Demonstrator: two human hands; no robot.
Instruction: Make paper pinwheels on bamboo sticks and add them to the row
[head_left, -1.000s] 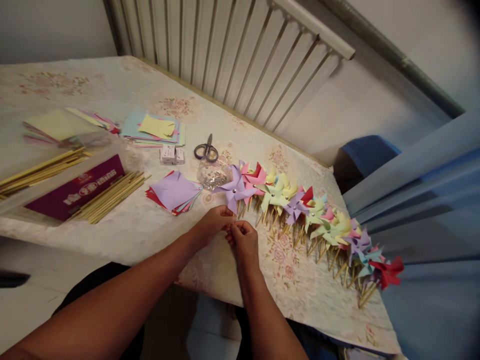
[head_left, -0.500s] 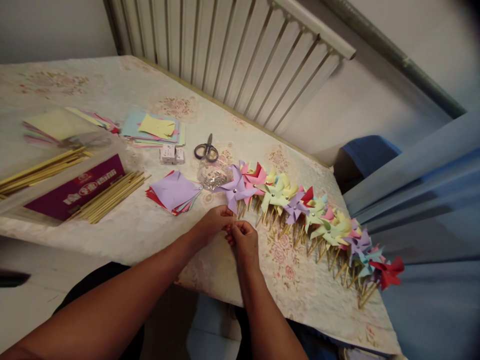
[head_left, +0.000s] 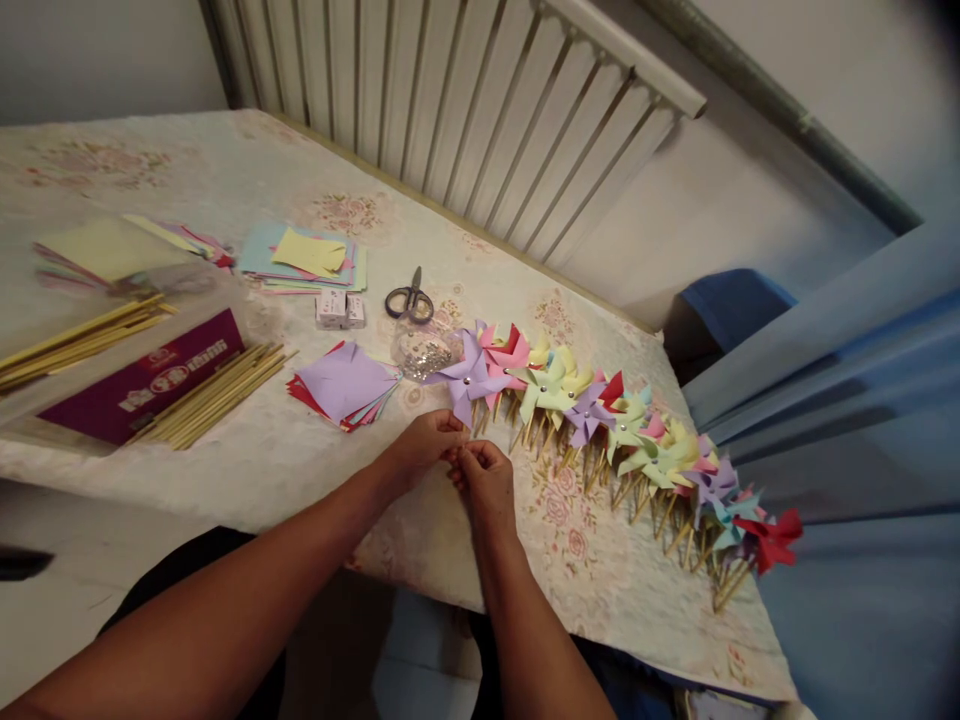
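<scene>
Both hands meet at the near edge of the desk (head_left: 247,470), just below the lilac pinwheel (head_left: 466,377) that heads the row of finished pinwheels (head_left: 637,445). The left hand (head_left: 424,445) and right hand (head_left: 487,478) are pinched fingertip to fingertip, each grip clenched on something small between them, probably the foot of the lilac pinwheel's stick, though the fingers hide it. Against the two earlier pictures almost nothing has changed: the hands sit in the same pinch, the pinwheel has not shifted, and only the view has drifted a little. The work looks paused on one fine, fiddly adjustment. To the left lie a stack of cut paper squares (head_left: 343,385), loose wooden sticks (head_left: 210,395), scissors (head_left: 409,297) and a clear dish of pins (head_left: 424,352).
</scene>
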